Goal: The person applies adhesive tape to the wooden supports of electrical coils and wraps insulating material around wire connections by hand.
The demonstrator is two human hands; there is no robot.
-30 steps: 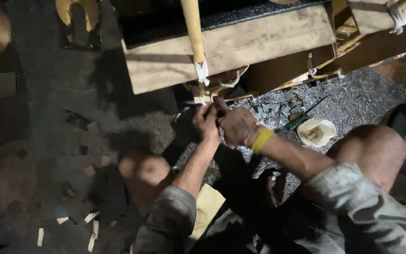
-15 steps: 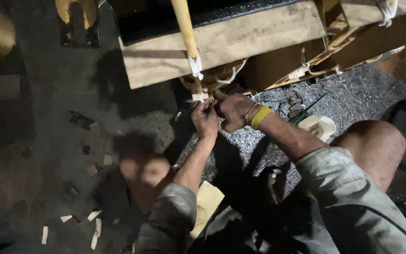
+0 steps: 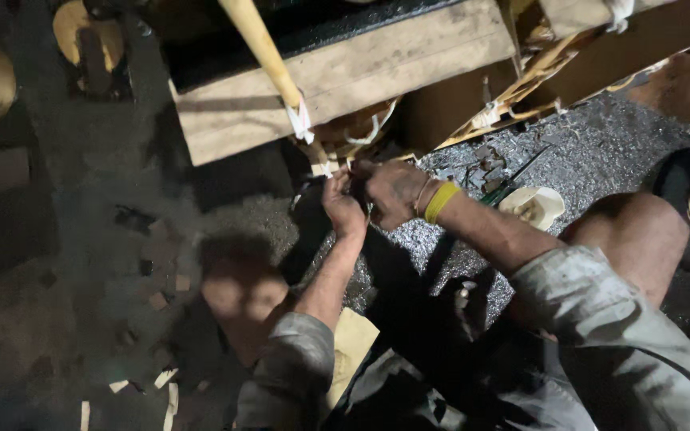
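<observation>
1. The left hand [image 3: 343, 209] has its fingers curled shut, pinching something small at the foot of the bamboo pole [image 3: 263, 49]; what they grip is too dark to name, though it may be an end of the white cord [image 3: 300, 124].
2. The right hand [image 3: 391, 191] is bunched closed right against the left fingers, thumb and fingertips pressed together on the same spot. A yellow wristband [image 3: 441, 201] sits just behind it.
3. The bamboo pole slants up and away from both sets of fingers, crossing the wooden plank [image 3: 377, 68]. The white cord is wrapped around the pole just above the fingertips.
4. Behind the fingers, beyond the plank's end, a split bamboo frame [image 3: 521, 92] carries more white ties.
5. To the right of the right fingers, past the wristband, a shallow cream bowl [image 3: 530, 207] rests on grey gravel [image 3: 600, 152].
6. Well below the fingers, near the left elbow, pale wood chips [image 3: 168, 391] lie on the dark ground.
</observation>
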